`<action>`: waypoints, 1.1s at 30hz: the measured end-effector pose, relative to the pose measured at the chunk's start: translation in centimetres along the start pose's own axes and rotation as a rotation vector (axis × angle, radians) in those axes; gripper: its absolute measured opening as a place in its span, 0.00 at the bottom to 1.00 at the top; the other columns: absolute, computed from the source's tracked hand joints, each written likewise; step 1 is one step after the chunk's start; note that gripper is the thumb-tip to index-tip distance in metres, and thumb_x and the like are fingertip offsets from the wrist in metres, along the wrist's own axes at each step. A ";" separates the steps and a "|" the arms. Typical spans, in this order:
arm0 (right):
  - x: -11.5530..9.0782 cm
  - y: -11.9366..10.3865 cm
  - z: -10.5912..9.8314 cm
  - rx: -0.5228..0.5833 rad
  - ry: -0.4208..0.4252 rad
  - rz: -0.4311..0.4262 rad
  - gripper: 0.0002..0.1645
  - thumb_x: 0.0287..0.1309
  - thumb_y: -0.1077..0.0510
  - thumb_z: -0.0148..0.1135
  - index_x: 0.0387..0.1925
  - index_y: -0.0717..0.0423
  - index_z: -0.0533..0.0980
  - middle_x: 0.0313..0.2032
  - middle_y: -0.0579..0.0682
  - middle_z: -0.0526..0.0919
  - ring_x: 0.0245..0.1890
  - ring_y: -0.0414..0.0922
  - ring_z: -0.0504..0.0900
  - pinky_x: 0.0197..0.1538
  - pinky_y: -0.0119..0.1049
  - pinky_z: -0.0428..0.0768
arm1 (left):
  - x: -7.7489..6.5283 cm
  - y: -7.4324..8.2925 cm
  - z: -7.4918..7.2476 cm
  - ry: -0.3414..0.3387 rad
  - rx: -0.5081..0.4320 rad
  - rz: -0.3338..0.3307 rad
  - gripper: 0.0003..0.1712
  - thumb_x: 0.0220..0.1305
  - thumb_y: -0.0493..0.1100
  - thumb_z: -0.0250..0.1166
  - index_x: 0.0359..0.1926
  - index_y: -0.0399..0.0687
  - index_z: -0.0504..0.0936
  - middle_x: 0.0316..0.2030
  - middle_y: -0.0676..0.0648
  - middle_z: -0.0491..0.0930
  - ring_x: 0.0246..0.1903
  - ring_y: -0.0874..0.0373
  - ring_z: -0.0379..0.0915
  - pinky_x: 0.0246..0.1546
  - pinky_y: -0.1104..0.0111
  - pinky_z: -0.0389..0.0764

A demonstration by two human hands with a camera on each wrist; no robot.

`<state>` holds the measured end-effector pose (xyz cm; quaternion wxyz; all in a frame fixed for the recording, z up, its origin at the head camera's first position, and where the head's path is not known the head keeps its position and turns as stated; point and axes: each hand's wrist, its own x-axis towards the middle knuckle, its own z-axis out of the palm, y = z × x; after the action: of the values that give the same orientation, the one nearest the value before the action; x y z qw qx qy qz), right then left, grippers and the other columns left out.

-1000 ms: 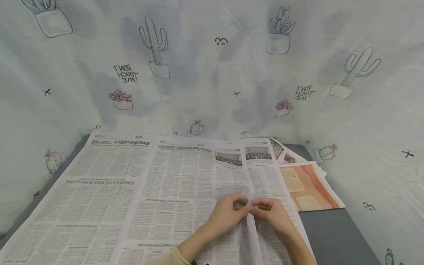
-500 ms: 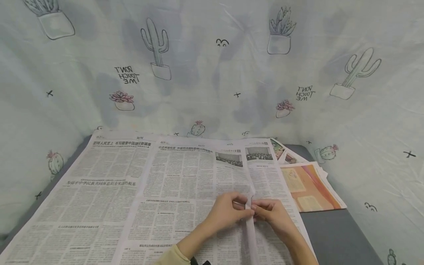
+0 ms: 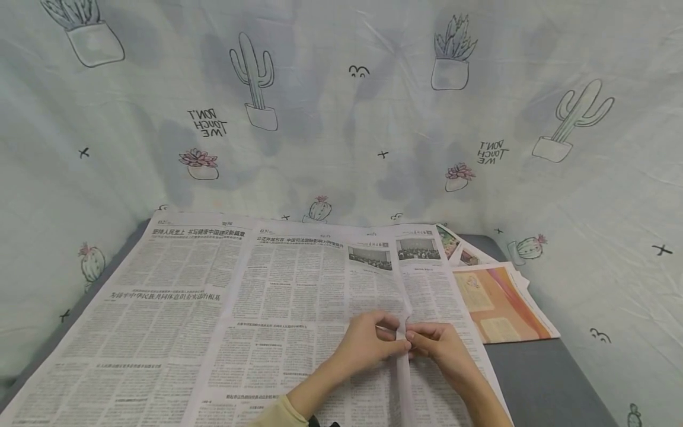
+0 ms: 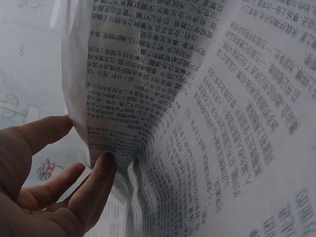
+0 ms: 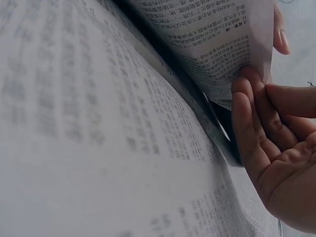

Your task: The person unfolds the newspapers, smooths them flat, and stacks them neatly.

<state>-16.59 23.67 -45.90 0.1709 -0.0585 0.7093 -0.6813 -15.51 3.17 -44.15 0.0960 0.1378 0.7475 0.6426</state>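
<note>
A large newspaper [image 3: 288,296] lies spread out, covered in columns of print. Along its right part a raised fold [image 3: 404,379] runs toward me. My left hand [image 3: 367,341] pinches this fold from the left, thumb and fingers on the paper. From the other side my right hand [image 3: 440,350] pinches the same ridge, its fingertips close to the left thumb. In the left wrist view, the left hand [image 4: 64,182] has the paper's upright edge between thumb and fingers. The right wrist view shows the right hand [image 5: 281,133] gripping the edge, with a dark gap beneath the lifted sheet.
Colourful printed sheets [image 3: 504,302], mostly orange, lie partly under the newspaper's right edge. The grey table [image 3: 544,379] shows at the right and along the left edge. A pale cactus-print curtain [image 3: 320,118] surrounds the table at the back and sides.
Both hands keep hold of the fold; the right thumb and fingertips shift slightly at the ridge. The whole head view drifts slightly.
</note>
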 end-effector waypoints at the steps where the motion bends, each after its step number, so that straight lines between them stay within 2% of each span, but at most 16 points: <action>1: 0.0 0.0 0.0 0.001 0.004 0.003 0.20 0.63 0.63 0.64 0.49 0.79 0.77 0.36 0.57 0.86 0.35 0.46 0.85 0.40 0.40 0.84 | 0.0 0.0 0.0 0.000 0.008 0.000 0.23 0.51 0.43 0.78 0.46 0.36 0.82 0.38 0.46 0.84 0.36 0.57 0.82 0.31 0.69 0.83; 6: 0.0 0.0 0.1 -0.003 0.040 0.019 0.18 0.62 0.63 0.64 0.47 0.78 0.78 0.39 0.58 0.86 0.39 0.46 0.85 0.43 0.39 0.83 | 0.1 -0.1 0.1 -0.008 0.033 0.004 0.22 0.51 0.41 0.77 0.46 0.37 0.82 0.40 0.46 0.83 0.37 0.58 0.82 0.33 0.70 0.82; 13: 0.2 0.3 0.3 -0.047 0.104 0.024 0.16 0.59 0.62 0.68 0.41 0.73 0.80 0.34 0.57 0.86 0.34 0.46 0.85 0.39 0.38 0.83 | -0.2 0.0 0.1 -0.021 0.020 0.019 0.20 0.53 0.40 0.75 0.46 0.38 0.82 0.41 0.48 0.83 0.37 0.60 0.82 0.35 0.71 0.82; 20: 0.3 0.4 0.4 -0.070 0.101 -0.010 0.17 0.58 0.60 0.70 0.40 0.72 0.80 0.33 0.59 0.86 0.33 0.48 0.85 0.38 0.37 0.83 | -0.3 0.3 0.2 -0.037 -0.017 0.025 0.21 0.52 0.39 0.76 0.47 0.36 0.81 0.37 0.48 0.84 0.35 0.61 0.82 0.31 0.71 0.82; 28: 0.3 0.3 0.6 -0.105 0.140 0.020 0.17 0.56 0.59 0.72 0.40 0.71 0.80 0.32 0.60 0.85 0.32 0.47 0.84 0.35 0.35 0.82 | -0.3 0.3 0.2 -0.016 0.095 0.018 0.20 0.51 0.28 0.67 0.48 0.37 0.81 0.41 0.48 0.83 0.37 0.61 0.81 0.36 0.73 0.81; 33: 0.3 0.3 0.6 -0.104 0.148 0.012 0.16 0.55 0.60 0.72 0.37 0.71 0.79 0.31 0.60 0.85 0.31 0.48 0.83 0.35 0.35 0.82 | -0.2 0.3 0.1 0.009 0.171 0.073 0.17 0.50 0.25 0.62 0.41 0.42 0.83 0.38 0.52 0.83 0.35 0.61 0.80 0.36 0.73 0.79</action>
<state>-16.59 23.00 -46.24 0.1187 -0.0128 0.7547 -0.6451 -15.26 3.29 -43.89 0.0568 0.1698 0.7946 0.5801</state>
